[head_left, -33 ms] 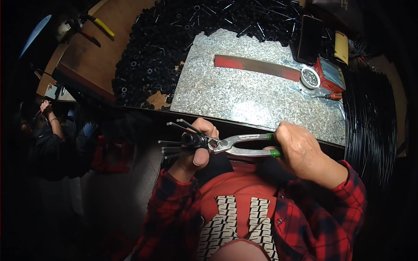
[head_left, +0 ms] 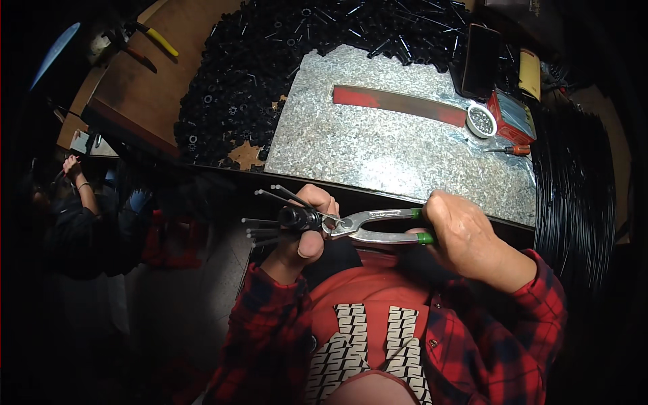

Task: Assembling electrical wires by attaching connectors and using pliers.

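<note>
My left hand (head_left: 312, 233) is closed around a black tubular plastic piece (head_left: 294, 217), its round opening facing left. Several thin black rods (head_left: 259, 223) with grey ends fan out from it to the left. In my right hand (head_left: 462, 229) are metal end-cutting pliers (head_left: 381, 224) with green grips, my fingers wrapped round the handles. The plier jaws meet the piece's right end, at a small bit of wire beside my left fingertips. Whether the jaws are fully closed on the wire is hard to make out. Both hands are just off the table's near edge.
A speckled stone slab (head_left: 378, 145) carries a red-and-brown strip (head_left: 398, 106), a white cup of small metal bits (head_left: 480, 121) and a screwdriver (head_left: 516, 150). Black parts (head_left: 233, 88) are heaped behind it. Long black rods (head_left: 574, 189) lie right. Another person's arm (head_left: 84, 189) shows far left.
The black piece and its rods have shifted very slightly left in my left hand. The pliers and my right hand stay almost the same.
</note>
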### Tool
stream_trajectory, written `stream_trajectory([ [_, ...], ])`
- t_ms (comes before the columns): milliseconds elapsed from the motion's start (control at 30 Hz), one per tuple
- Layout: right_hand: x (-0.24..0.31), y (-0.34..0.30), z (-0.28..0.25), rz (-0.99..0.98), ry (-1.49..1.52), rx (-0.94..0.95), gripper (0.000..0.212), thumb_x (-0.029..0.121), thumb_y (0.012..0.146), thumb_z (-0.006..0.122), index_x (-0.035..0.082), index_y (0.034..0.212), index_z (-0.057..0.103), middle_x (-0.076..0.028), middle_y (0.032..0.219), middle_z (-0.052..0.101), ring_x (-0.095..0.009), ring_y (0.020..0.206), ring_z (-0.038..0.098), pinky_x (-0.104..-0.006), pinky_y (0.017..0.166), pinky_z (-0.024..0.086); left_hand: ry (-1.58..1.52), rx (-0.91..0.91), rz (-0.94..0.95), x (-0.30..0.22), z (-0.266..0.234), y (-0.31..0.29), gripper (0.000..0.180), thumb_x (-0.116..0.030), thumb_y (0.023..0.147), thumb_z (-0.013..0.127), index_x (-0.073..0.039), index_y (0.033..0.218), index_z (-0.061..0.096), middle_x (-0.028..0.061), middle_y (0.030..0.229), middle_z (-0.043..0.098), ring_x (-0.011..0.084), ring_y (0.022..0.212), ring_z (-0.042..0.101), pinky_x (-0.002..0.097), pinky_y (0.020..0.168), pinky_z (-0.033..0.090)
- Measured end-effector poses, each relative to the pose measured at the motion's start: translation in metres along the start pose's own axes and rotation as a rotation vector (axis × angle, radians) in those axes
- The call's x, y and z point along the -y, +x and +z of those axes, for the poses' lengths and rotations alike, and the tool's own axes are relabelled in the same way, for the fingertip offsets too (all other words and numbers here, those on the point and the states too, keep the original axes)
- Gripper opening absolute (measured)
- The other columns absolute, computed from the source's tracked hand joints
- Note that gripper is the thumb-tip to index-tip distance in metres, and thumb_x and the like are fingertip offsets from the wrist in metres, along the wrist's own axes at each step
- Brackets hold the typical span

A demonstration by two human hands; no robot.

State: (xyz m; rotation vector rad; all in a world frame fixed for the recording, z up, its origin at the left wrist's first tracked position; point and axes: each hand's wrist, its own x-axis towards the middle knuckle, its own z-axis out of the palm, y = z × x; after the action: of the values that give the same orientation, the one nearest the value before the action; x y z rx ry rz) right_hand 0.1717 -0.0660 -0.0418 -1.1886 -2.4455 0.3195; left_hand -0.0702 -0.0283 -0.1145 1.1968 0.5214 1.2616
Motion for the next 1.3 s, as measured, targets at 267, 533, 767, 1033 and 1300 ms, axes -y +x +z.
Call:
stream_trajectory([
  [267,-0.009,0.002,0.057,-0.035,0.240,-0.111,0.033,0.008,0.074,0.070,0.003,0.083,0.040,-0.014,0.071,0.046,-0.035,0.062,0.051,-0.0421,0.056,0.041,-0.097,-0.031,0.081,-0.009,0.002,-0.002,0.074,-0.076,0.055,0.058,-0.010,0.080,0.038,-0.0062,0.058,0.034,0.0047,0.049,0.030,0.0219,0.048,0.030],
  [533,-0.011,0.008,0.068,-0.055,0.288,-0.197,0.042,-0.007,0.066,0.066,0.002,0.092,0.034,-0.016,0.081,0.048,-0.032,0.065,0.048,-0.0367,0.063,0.042,-0.159,-0.143,0.042,-0.011,-0.004,-0.005,0.071,-0.074,0.059,0.059,-0.010,0.084,0.040,-0.0047,0.057,0.038,0.0059,0.048,0.035,0.0223,0.048,0.033],
  [767,-0.001,0.010,0.058,0.094,0.544,-0.330,0.030,-0.003,0.084,0.061,0.005,0.091,0.033,-0.013,0.080,0.048,-0.021,0.065,0.046,-0.0307,0.060,0.040,-0.136,-0.077,0.049,-0.008,-0.004,-0.003,0.066,-0.069,0.065,0.067,-0.009,0.084,0.044,0.0001,0.058,0.045,0.0091,0.048,0.040,0.0242,0.048,0.036],
  [1033,-0.006,0.005,0.059,0.200,0.541,-0.363,0.033,0.003,0.083,0.066,0.004,0.090,0.034,-0.014,0.079,0.051,-0.027,0.066,0.053,-0.0335,0.061,0.044,-0.059,-0.053,0.024,-0.009,0.000,-0.002,0.063,-0.070,0.066,0.062,-0.011,0.079,0.042,-0.0016,0.056,0.043,0.0089,0.046,0.041,0.0244,0.048,0.037],
  [1300,-0.001,0.004,0.050,0.350,0.591,-0.321,0.029,0.002,0.086,0.061,0.006,0.094,0.034,-0.006,0.082,0.051,-0.011,0.071,0.049,-0.0266,0.066,0.042,0.064,0.101,-0.018,-0.003,0.007,-0.002,0.038,-0.022,0.081,0.073,-0.011,0.082,0.037,0.0007,0.064,0.043,0.0108,0.056,0.041,0.0250,0.053,0.037],
])
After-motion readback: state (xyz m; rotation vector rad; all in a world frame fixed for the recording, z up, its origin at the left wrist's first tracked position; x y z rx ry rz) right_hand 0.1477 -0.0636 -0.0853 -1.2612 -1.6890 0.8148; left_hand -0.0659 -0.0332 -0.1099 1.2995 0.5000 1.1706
